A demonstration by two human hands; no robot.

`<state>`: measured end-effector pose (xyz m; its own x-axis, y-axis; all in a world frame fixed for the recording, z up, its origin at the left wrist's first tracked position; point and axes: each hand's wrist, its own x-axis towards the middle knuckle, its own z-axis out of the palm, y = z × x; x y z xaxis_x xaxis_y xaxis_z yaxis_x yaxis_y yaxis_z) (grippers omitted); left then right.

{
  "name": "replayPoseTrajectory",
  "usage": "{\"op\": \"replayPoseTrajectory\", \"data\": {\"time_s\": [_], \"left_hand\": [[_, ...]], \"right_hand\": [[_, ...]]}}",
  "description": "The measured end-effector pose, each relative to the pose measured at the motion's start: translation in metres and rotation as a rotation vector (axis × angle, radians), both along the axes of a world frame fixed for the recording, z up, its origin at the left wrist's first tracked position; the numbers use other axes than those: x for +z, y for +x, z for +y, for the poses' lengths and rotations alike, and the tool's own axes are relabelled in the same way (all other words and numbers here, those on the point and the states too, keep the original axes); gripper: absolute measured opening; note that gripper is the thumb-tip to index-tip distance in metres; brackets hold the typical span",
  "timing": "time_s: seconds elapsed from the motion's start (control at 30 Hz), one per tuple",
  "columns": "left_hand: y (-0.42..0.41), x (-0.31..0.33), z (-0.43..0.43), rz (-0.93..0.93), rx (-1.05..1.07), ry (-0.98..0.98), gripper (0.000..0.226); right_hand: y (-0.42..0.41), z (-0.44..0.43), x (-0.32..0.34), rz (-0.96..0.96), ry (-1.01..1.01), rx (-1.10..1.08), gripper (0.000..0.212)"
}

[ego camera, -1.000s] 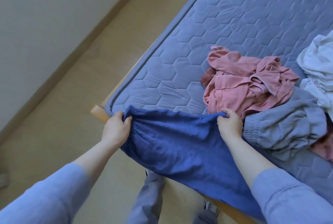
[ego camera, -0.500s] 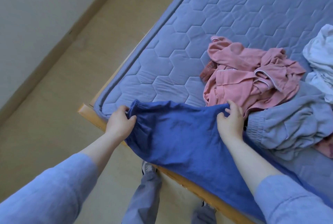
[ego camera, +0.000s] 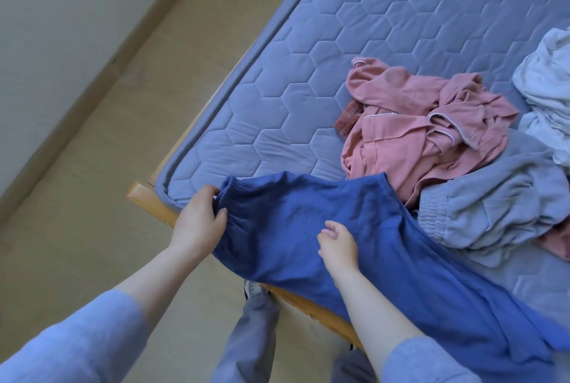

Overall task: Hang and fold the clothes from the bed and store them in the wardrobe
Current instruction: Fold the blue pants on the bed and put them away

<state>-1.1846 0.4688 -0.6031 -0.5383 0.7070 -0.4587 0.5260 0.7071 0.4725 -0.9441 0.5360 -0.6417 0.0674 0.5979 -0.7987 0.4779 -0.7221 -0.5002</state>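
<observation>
Head view: the blue trousers (ego camera: 364, 228) lie spread over the near left corner of the quilted mattress (ego camera: 354, 37), their lower part draping over the wooden bed frame (ego camera: 151, 202). The left hand (ego camera: 199, 222) pinches the elastic waistband at its left end. The right hand (ego camera: 337, 245) sits over the middle of the cloth, fingers loosely curled, gripping nothing. To the right lie a crumpled pink garment (ego camera: 416, 136), a grey garment (ego camera: 499, 203) and a white one (ego camera: 546, 89).
</observation>
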Motion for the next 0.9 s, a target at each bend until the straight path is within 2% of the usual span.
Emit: {"op": "replayPoseTrajectory", "data": {"time_s": [0.1, 0.27, 0.63, 0.9], "left_hand": [[0.007, 0.006, 0.002, -0.019, -0.01, 0.051, 0.015], [0.024, 0.018, 0.012, -0.105, 0.004, 0.126, 0.016], [0.13, 0.045, 0.031, -0.244, -0.087, 0.144, 0.028], [0.221, 0.041, 0.03, -0.299, -0.184, 0.14, 0.03]], "right_hand": [[-0.002, -0.004, -0.006, 0.077, -0.114, 0.008, 0.055], [0.0, -0.007, -0.002, 0.176, -0.126, -0.046, 0.057], [0.094, -0.014, 0.041, 0.189, -0.051, -0.205, 0.042], [0.177, -0.035, 0.04, 0.173, -0.032, -0.319, 0.025]]}}
